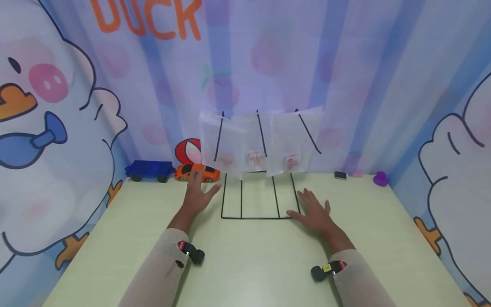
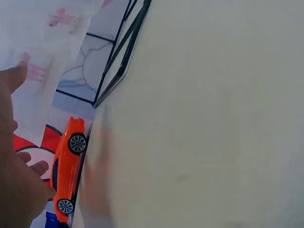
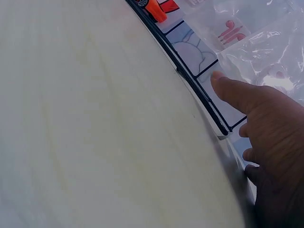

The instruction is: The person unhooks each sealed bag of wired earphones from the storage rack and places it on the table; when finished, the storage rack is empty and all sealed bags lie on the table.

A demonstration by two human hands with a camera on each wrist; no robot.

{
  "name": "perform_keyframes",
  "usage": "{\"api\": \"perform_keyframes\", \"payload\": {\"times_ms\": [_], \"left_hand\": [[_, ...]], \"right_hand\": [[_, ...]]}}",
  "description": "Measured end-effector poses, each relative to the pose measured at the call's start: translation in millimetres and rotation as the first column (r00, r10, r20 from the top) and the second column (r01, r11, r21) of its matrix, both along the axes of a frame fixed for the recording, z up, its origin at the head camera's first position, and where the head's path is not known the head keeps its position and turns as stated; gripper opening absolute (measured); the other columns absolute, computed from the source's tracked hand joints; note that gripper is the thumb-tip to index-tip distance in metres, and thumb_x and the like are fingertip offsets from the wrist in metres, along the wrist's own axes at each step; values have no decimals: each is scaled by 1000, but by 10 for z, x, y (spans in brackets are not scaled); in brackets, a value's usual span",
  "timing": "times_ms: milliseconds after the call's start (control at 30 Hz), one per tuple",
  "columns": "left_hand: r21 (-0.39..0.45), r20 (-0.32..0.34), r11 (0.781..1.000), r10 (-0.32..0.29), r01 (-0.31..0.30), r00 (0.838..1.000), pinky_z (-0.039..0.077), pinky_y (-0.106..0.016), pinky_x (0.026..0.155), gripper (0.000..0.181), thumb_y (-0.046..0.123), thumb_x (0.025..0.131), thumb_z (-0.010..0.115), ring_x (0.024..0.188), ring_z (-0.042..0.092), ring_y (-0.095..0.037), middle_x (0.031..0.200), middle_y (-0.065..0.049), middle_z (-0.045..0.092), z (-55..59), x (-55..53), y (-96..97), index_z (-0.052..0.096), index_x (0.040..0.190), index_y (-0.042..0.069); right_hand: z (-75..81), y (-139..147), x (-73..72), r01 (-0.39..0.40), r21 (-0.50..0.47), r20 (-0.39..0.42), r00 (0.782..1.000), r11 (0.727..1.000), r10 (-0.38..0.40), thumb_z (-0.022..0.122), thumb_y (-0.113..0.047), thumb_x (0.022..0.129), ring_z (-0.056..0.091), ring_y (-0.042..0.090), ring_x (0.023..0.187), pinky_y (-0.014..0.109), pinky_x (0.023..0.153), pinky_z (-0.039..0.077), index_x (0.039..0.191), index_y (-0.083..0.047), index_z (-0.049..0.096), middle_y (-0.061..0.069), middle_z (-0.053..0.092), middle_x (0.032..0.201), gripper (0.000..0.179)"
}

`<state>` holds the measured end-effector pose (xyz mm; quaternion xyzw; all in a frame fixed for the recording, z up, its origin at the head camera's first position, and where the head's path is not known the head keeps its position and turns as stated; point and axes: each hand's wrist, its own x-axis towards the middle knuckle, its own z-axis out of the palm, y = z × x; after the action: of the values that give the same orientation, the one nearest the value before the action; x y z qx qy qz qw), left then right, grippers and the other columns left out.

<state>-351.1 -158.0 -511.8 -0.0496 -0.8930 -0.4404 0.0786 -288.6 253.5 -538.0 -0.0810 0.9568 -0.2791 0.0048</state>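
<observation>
Rack (image 1: 241,200) w/ 3 bags (image 1: 287,136) on its hooks stands btwn the hands: base just right of L thumb, front right corner overlapped by R thumb in head view, contact unclear. L hand (image 1: 197,198) is spread & free, nothing gripped; its fingertips overlap the car (image 1: 211,174), can't tell if they touch. R hand (image 1: 316,215) likewise spread, fingers loose, nothing held. Bags hang beyond & btwn the fingertips, each w/ smth small & pink inside. Wagon (image 1: 151,169) sits left of L fingers; black block (image 1: 340,175) & purple hat (image 1: 380,178) lie beyond R fingers, off to the right. Judging the step as steadying or squaring the rack: best to use light, even finger pressure on both sides of the base, low down, not on hooks or bags. Hooks look thin, so a jolt might swing bags off the tips. Keep L fingertips clear of the car, or it may roll.
</observation>
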Motion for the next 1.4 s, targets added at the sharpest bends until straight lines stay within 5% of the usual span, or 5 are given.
{"api": "perform_keyframes", "payload": {"times_ms": [300,667,867,1167,1400], "left_hand": [[152,14,988,16,-18,1000,20,-76,132,80,45,102,76,170,13,-43,185,-12,13,126,-280,-163,39,171,28],[377,90,925,7,-41,996,24,-68,135,57,39,99,82,172,17,-33,182,9,26,416,-384,-168,63,152,45],[374,44,928,-29,10,999,28,-69,133,52,40,97,85,170,21,-31,181,9,31,468,-434,-174,72,146,31],[357,138,934,-36,-15,990,29,-70,132,49,40,98,82,169,20,-37,181,-1,29,578,-425,-189,73,145,29],[368,210,930,-69,-13,975,26,-71,132,55,41,94,87,170,18,-38,183,-1,25,539,-381,-140,73,145,29]], "right_hand": [[-92,20,-17,-21,31,-12,1000,999,21,66,-61,101,15,45,170,85,125,-6,171,-8,34,22,23,181,94],[-82,27,4,-38,39,-28,999,999,39,68,-61,100,15,46,170,86,125,-5,169,-9,40,23,26,180,91],[-111,28,9,-41,48,-17,999,998,41,67,-62,100,14,45,170,86,125,-6,169,-10,39,21,25,181,91],[-70,11,13,-51,46,-29,998,998,53,67,-63,100,14,45,170,86,125,-5,170,-10,39,21,25,181,91],[-73,30,13,-43,57,-22,999,997,44,66,-63,101,13,45,171,86,125,-6,170,-10,38,21,24,181,91]]}}
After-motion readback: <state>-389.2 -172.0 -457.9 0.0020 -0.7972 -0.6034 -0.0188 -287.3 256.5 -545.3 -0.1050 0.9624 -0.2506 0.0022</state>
